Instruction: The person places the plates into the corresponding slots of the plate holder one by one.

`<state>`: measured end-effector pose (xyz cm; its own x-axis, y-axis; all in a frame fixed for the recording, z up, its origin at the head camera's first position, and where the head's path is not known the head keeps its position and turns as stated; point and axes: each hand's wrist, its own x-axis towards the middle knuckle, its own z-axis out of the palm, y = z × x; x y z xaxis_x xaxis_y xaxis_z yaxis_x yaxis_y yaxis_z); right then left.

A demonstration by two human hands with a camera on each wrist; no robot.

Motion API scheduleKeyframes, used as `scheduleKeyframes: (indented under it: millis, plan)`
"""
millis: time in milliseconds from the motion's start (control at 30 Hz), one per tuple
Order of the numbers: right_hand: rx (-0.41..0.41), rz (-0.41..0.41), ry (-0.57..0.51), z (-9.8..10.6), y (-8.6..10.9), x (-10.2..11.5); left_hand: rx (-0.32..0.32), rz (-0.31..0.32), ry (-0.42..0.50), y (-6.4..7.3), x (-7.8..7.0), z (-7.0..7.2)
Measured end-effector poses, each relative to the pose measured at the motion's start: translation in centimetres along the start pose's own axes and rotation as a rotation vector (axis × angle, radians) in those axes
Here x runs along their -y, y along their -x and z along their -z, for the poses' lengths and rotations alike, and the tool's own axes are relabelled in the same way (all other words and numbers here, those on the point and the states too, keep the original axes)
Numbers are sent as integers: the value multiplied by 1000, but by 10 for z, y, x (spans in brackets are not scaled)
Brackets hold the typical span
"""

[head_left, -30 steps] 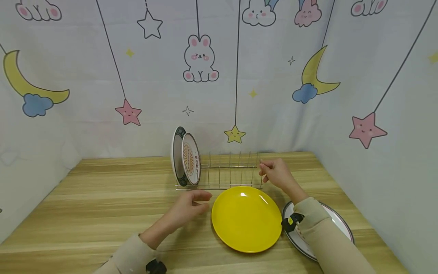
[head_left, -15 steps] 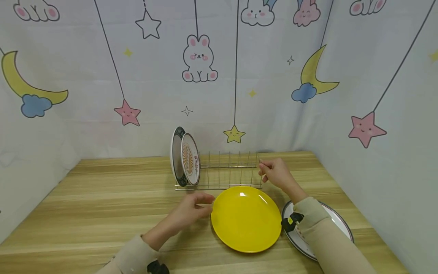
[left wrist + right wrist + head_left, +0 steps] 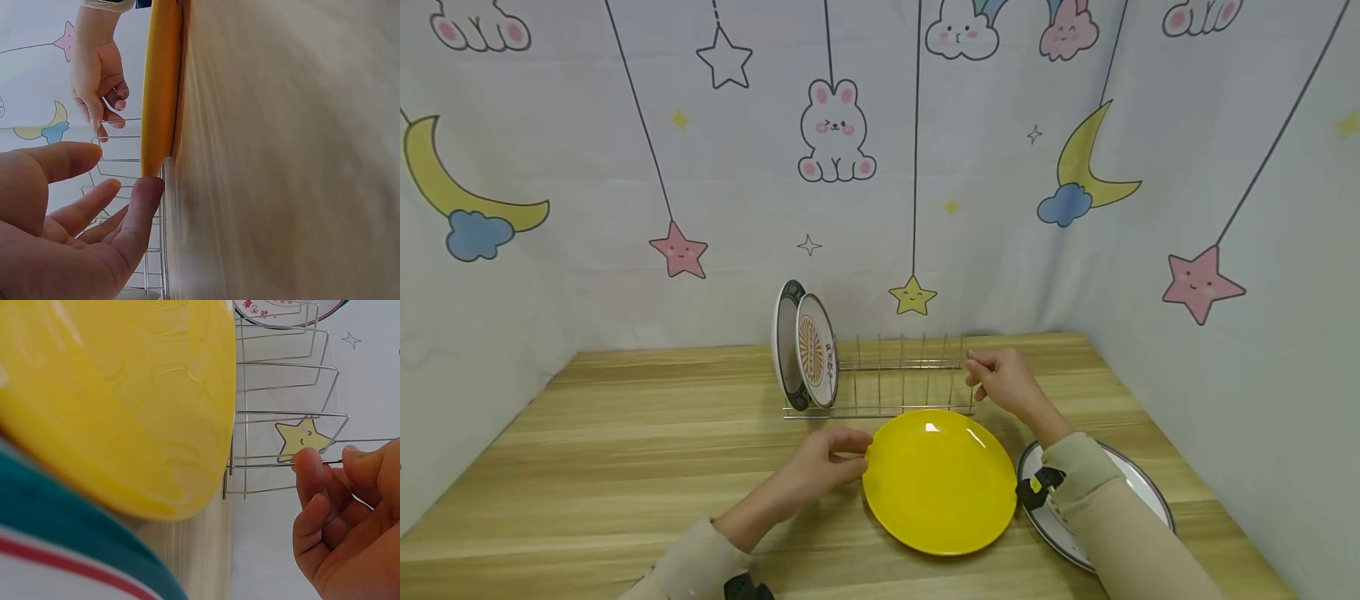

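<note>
A round yellow plate (image 3: 940, 483) lies on the table in front of a wire dish rack (image 3: 902, 387). My left hand (image 3: 823, 467) is at the plate's left edge. In the left wrist view a fingertip (image 3: 149, 190) meets the rim, while the thumb (image 3: 72, 159) stays apart from it. With thumb and forefinger, my right hand (image 3: 1003, 383) pinches the end wire on the rack's right side; the right wrist view shows this wire (image 3: 312, 464) between the fingers. Two plates stand upright at the rack's left end, a dark-rimmed one (image 3: 788, 350) and a smaller patterned one (image 3: 817, 350).
A white plate with a dark rim (image 3: 1138, 492) lies at the right, partly beneath the right forearm and beside the yellow plate. The wooden table (image 3: 647, 433) meets a cartoon-printed cloth (image 3: 737, 192) behind the rack and at both sides.
My left hand has moved a little to the right, up to the yellow plate's rim. The right hand keeps its hold on the rack, and the plates have stayed in place.
</note>
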<state>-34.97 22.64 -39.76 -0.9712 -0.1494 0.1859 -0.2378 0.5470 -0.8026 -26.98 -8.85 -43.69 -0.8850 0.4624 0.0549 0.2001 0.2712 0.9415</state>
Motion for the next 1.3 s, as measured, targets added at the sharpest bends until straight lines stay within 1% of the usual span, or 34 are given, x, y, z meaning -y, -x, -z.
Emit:
scheduleKeyframes:
  millis: [233, 433, 500, 667, 800, 933, 1300]
  plan:
    - [0, -5, 6, 0, 0, 0, 19, 28, 32, 0, 1, -4]
    - [-1, -7, 11, 0, -1, 0, 29, 28, 63, -3, 2, -7]
    - [-1, -4, 13, 0, -1, 0, 35, 38, 78, -3, 2, -7]
    - [3, -5, 6, 0, -1, 0, 44, 90, 137, -5, 3, -9]
    - [4, -5, 5, -1, -1, 0, 37, 120, 126, -7, 4, -10]
    - [2, -2, 8, -1, -1, -1, 42, 131, 119, -8, 2, -10]
    - [-5, 13, 9, -1, -2, -3, 79, 153, 146, -8, -4, -13]
